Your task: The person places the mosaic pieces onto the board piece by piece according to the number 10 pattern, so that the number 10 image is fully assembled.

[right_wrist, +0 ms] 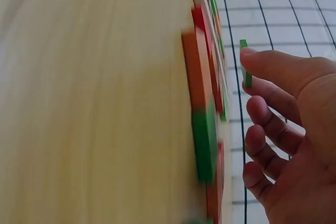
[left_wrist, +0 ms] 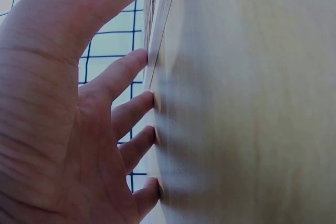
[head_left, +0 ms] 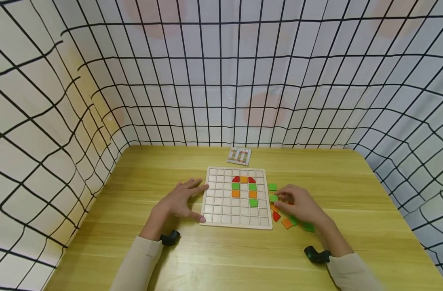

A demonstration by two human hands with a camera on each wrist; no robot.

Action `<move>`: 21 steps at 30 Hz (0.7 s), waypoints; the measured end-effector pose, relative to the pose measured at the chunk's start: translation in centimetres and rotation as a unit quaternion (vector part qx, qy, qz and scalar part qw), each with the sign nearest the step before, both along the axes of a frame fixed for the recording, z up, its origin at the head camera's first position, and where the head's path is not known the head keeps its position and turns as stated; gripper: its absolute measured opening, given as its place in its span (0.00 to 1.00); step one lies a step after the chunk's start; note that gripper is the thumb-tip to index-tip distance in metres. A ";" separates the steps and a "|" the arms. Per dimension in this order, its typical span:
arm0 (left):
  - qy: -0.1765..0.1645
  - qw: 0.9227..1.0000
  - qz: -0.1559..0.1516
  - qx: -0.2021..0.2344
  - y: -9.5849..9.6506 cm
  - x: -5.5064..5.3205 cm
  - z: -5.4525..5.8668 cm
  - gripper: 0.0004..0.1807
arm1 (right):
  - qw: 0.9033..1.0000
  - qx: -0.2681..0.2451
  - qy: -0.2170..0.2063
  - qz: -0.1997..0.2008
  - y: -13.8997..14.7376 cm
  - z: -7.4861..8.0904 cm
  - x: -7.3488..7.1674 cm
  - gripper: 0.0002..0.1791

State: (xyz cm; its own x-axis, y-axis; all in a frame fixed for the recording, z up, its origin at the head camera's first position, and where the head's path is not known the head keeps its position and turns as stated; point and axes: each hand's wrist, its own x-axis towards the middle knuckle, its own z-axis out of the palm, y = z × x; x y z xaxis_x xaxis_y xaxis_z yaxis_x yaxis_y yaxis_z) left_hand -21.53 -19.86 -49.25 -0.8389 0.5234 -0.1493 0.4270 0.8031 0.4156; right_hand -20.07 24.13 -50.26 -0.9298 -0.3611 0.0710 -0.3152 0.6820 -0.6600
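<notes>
A square wooden grid board (head_left: pixel 218 210) lies on the table, with red, orange and green tiles forming an arch in its upper right cells. My left hand (head_left: pixel 181 200) spreads along the board's left edge, thumb at the near corner and a fingertip at the side. Between thumb and index finger, my right hand (head_left: pixel 298 204) pinches a green square tile (right_wrist: pixel 245 64), lifted above the loose pieces in the right wrist view. Under and around that hand lie loose tiles, among them a red quarter-round (head_left: pixel 276 216), an orange square (head_left: pixel 287 223) and a green square (head_left: pixel 273 186).
Behind the board lies a small pattern card (head_left: pixel 239 156) showing a coloured grid. The wooden table (head_left: pixel 221 258) is bounded at the back and sides by white walls with black netting (head_left: pixel 228 72). Each wrist wears a black device.
</notes>
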 end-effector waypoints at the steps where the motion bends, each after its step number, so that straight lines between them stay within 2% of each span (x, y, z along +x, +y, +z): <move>1: -0.001 1.000 0.000 -0.002 0.0 0.0 0.0 0.64 | 1.000 -0.002 0.000 0.000 -0.5 0.0 0.0 0.17; 7: 0.000 1.000 0.000 0.001 0.0 0.1 0.1 0.63 | 1.000 -0.012 0.007 0.007 -3.6 0.3 -0.2 0.15; 15: 0.000 1.000 0.003 -0.003 0.0 0.0 -0.1 0.64 | 0.999 -0.041 -0.009 0.032 -7.6 0.1 -0.6 0.14; 21: 0.001 1.000 0.002 0.004 0.0 0.0 0.0 0.63 | 0.999 -0.026 -0.010 0.045 -9.6 -0.2 -0.7 0.12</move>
State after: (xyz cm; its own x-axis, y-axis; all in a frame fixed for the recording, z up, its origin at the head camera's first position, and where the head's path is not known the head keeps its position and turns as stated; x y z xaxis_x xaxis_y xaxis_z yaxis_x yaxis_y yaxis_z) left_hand -21.52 -19.89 -49.28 -0.8414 0.5212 -0.1430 0.4249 0.8013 0.4212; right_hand -20.73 14.51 -50.46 -0.8951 -0.4397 0.0744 -0.3608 0.6160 -0.7002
